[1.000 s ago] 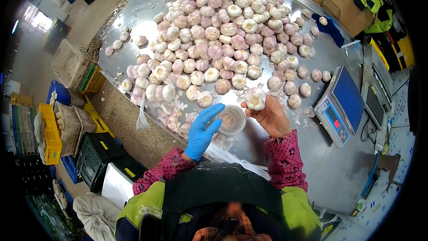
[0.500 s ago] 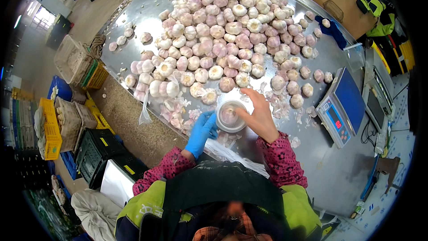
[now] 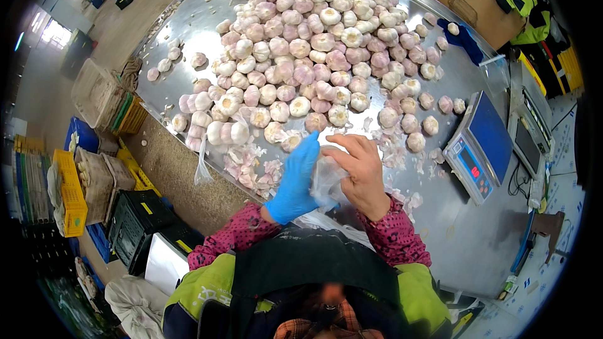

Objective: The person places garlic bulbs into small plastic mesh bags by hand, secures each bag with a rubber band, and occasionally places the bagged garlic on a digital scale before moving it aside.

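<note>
My left hand (image 3: 296, 179), in a blue glove, lies along the side of a clear plastic tub with a thin white net sleeve (image 3: 326, 183) around it, fingers stretched up past its rim. My bare right hand (image 3: 364, 176) is closed on the other side, its fingers bent over the rim and net. The tub is tilted, and its inside is mostly hidden by my hands. Just beyond, a large heap of garlic bulbs (image 3: 314, 50) covers the metal table (image 3: 465, 238). Several bulbs packed in clear netting (image 3: 227, 133) lie left of my hands.
Loose garlic skins (image 3: 242, 166) lie around my hands. A blue-topped digital scale (image 3: 480, 147) stands to the right. A dark blue cloth (image 3: 461, 43) and a cardboard box (image 3: 471, 0) are at the far right. Crates (image 3: 70, 191) are stacked on the floor at left.
The tub has gone from upright, with a garlic bulb visible inside, to tilted with white net showing. My left hand has risen along its side; my right fingers have curled over the rim.
</note>
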The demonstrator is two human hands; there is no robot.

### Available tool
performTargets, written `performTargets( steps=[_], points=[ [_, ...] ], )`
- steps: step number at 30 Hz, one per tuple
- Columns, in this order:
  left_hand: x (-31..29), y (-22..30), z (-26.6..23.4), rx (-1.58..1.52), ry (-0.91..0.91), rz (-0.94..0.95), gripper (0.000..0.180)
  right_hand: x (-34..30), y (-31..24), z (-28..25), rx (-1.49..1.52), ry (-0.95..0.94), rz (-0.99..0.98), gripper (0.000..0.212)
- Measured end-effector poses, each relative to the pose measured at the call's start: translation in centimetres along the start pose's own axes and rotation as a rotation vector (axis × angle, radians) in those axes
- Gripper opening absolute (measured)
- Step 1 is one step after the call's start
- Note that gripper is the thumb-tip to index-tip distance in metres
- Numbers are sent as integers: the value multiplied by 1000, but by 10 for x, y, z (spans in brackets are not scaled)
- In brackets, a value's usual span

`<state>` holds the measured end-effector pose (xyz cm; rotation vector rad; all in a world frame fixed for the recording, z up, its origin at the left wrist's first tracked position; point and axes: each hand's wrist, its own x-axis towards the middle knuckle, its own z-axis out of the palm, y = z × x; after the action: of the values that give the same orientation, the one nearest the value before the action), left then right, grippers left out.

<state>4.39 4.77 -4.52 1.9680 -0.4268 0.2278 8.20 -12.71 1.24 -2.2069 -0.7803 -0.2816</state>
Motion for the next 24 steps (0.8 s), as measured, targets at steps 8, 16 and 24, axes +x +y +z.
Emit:
performTargets(
  steps=[8,16,24],
  points=[
    [10,-16,15,294,-30,90,103,8,-59,-100,-45,480,67,22],
    [5,52,17,-733,-372,-492,23,-14,-5,-95,-245,230,15,28],
    [-23,-19,105,-1432,-472,-1321,49,-147,-15,-18,-143,-198,119,22]
  ],
)
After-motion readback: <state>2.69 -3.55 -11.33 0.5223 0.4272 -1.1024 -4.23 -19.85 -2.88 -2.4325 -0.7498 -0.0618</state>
